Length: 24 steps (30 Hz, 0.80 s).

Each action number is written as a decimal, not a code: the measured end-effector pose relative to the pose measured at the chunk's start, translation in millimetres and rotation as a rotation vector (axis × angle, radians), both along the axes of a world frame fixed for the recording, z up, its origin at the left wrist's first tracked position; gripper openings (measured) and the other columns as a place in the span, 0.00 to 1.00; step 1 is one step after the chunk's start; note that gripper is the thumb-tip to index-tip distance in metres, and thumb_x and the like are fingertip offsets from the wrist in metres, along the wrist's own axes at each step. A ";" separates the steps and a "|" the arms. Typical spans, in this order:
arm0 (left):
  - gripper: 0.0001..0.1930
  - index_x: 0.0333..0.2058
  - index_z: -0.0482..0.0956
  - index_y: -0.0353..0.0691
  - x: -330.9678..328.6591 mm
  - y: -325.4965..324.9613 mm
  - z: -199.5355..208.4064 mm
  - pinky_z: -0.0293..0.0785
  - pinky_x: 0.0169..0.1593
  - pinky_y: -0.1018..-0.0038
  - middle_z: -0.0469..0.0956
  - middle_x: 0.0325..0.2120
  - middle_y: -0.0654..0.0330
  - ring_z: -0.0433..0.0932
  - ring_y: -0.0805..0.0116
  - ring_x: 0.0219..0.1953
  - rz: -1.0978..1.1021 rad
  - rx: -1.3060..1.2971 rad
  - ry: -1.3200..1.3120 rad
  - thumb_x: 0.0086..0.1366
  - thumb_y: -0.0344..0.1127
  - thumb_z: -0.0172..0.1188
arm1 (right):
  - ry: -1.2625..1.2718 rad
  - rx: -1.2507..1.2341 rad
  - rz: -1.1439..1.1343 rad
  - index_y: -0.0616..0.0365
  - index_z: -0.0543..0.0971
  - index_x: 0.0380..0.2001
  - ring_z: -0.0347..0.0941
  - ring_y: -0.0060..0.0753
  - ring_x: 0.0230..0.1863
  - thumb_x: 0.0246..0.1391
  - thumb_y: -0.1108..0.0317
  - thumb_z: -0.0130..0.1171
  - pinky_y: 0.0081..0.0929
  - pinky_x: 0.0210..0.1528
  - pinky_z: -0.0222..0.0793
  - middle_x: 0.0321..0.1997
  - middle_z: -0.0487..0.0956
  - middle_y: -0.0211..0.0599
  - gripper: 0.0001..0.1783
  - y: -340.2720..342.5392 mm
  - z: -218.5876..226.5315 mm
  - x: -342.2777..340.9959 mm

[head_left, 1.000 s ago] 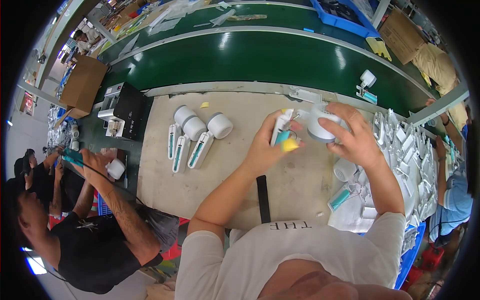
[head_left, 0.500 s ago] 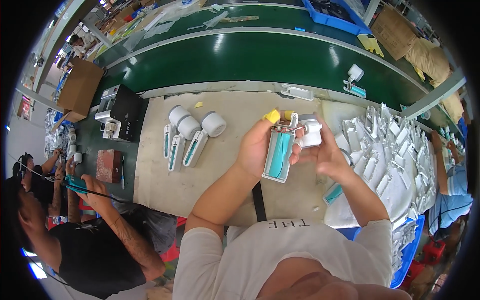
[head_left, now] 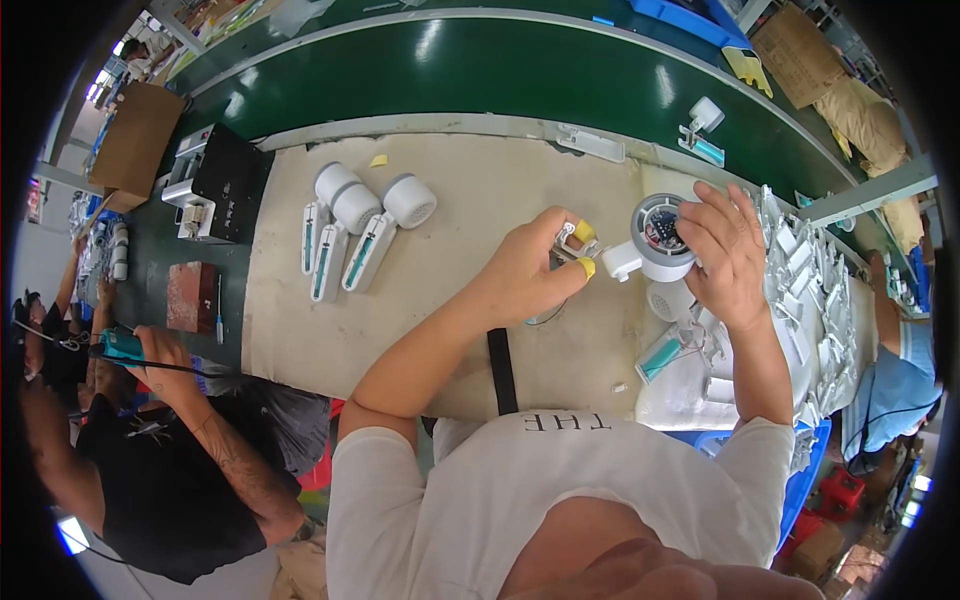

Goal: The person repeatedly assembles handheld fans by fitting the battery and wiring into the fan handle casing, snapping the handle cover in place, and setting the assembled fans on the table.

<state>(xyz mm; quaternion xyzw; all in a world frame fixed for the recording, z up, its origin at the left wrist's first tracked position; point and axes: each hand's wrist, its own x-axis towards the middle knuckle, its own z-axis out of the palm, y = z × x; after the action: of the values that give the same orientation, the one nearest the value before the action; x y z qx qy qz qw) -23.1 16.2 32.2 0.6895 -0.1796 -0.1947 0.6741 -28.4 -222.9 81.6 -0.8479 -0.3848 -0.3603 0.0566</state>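
Observation:
My left hand (head_left: 525,270), with yellow covers on its fingertips, is closed on a white handle housing (head_left: 563,243), mostly hidden behind the fingers. My right hand (head_left: 728,255) grips a white round head (head_left: 664,268) with a grey ring and a short white neck. The head's open face shows a dark circuit board and wires. A small gap separates the neck from my left fingertips. Below the right hand, another open handle with a teal insert (head_left: 660,354) lies by a white round head (head_left: 669,300). Three white units (head_left: 350,205), round heads on slotted handles, lie together at the left.
White plastic parts (head_left: 800,270) are heaped at the right, above a blue bin (head_left: 800,495). A black machine (head_left: 228,185), a red brick (head_left: 190,296) and a thin screwdriver (head_left: 220,315) are at the left. Nearby, a co-worker's hand (head_left: 165,360) holds a teal tool.
The round head and the handle housing were close together; now my right hand has drawn the head away to the right and turned its open face up. My left hand has turned, hiding the teal insert.

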 end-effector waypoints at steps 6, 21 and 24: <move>0.13 0.36 0.68 0.35 -2.7 0.2 2.1 0.69 0.28 0.79 0.73 0.30 0.58 0.71 0.76 0.23 0.042 0.104 -0.154 0.50 0.29 0.55 | -0.032 -0.023 0.022 0.51 0.71 0.40 0.69 0.39 0.50 0.26 0.78 0.64 0.39 0.56 0.60 0.43 0.74 0.31 0.30 5.6 -0.9 -4.1; 0.12 0.34 0.66 0.32 -4.4 -20.6 -3.1 0.70 0.27 0.69 0.74 0.21 0.50 0.75 0.59 0.22 -0.124 0.339 -0.386 0.51 0.30 0.53 | 1.186 0.167 0.184 0.49 0.69 0.53 0.65 0.38 0.47 0.44 0.69 0.60 0.29 0.49 0.61 0.46 0.67 0.38 0.29 -5.5 15.6 17.5; 0.10 0.35 0.66 0.33 -5.8 -22.4 -15.4 0.70 0.27 0.77 0.75 0.23 0.57 0.74 0.74 0.24 -0.202 0.250 -0.248 0.55 0.29 0.53 | 1.135 0.298 0.239 0.50 0.68 0.53 0.64 0.38 0.49 0.46 0.68 0.60 0.30 0.51 0.61 0.47 0.68 0.40 0.28 -11.9 4.1 -6.1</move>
<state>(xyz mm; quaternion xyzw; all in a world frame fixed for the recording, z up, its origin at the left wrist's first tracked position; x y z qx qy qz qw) -28.9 -6.2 16.8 0.7649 -0.3039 -0.1959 0.5331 -34.6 -234.8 85.7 -0.8418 -0.3324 0.1076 0.4115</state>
